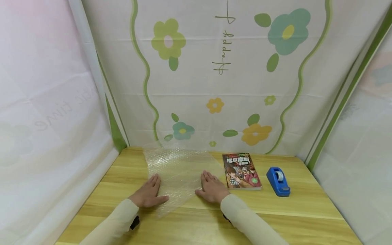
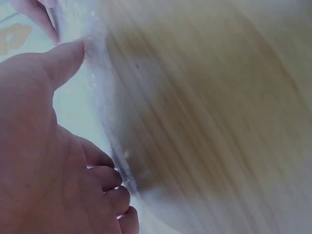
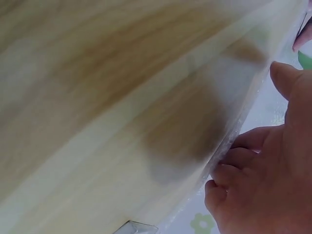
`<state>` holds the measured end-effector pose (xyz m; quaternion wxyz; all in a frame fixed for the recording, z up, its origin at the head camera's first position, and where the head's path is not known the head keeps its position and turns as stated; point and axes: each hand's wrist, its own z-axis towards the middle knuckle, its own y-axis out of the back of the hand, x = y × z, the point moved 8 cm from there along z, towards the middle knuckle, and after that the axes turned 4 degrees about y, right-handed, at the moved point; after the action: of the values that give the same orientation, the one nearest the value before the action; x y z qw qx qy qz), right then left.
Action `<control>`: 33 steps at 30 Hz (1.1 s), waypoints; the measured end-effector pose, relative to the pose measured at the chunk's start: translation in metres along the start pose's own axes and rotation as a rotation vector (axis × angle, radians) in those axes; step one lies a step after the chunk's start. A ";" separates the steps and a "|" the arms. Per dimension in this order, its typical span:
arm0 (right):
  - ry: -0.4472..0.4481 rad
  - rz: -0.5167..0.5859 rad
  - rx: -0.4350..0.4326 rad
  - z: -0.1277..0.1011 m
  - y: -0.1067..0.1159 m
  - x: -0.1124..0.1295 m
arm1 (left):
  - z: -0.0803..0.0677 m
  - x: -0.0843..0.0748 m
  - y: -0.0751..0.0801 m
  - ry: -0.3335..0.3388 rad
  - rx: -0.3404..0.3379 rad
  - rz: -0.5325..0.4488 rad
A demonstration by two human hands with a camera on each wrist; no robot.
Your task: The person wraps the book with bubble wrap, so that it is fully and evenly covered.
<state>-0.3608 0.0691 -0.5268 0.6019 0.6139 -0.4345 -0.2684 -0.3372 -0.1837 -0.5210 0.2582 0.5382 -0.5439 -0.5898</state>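
Observation:
A clear sheet of bubble wrap lies on the wooden table, its far edge raised against the fabric wall. My left hand rests flat on its left side, fingers straight and thumb pointing inward. On the opposite side, my right hand presses down with fingers extended. In the left wrist view, the fingertips of the left hand meet the sheet. The right wrist view has the right hand likewise against the bubble wrap. Just right of the right hand lies a paperback book with an illustrated cover.
A blue tape dispenser with a roll of tape stands to the right of the book. White fabric walls printed with flowers enclose the wooden table at the back and both sides.

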 end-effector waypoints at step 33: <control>0.085 0.043 0.036 0.013 0.001 -0.021 | 0.022 0.055 0.012 0.016 -0.003 -0.017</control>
<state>-0.3822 0.0808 -0.5321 0.6145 0.6259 -0.4263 -0.2212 -0.3765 -0.2278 -0.5329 0.2586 0.5470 -0.5364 -0.5883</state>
